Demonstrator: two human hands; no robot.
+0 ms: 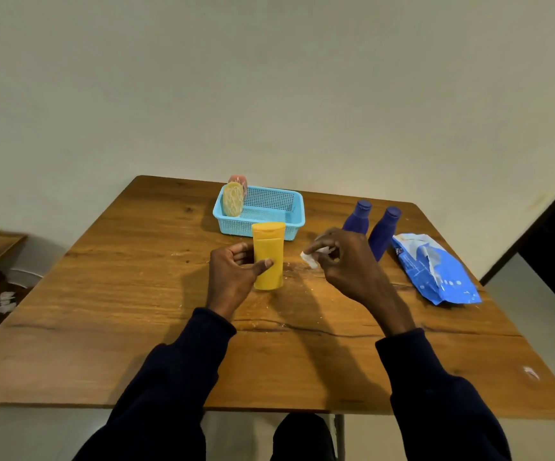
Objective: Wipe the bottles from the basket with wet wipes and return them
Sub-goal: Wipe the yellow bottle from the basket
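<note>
Gripping yellow bottle (268, 257), left hand (232, 274); right hand (345, 261) pinching wipe (311, 259).

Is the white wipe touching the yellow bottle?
Apart. The head view shows bare table between the wipe, pinched in the right hand, and the yellow bottle, which the left hand holds.

Both dark-sleeved forearms (176, 377) reach forward. The left hand (234, 276) curls around an upright yellow plastic bottle (268, 254), thumb across its front; the right hand (345, 261) pinches a small crumpled white wipe (311, 260)
</note>
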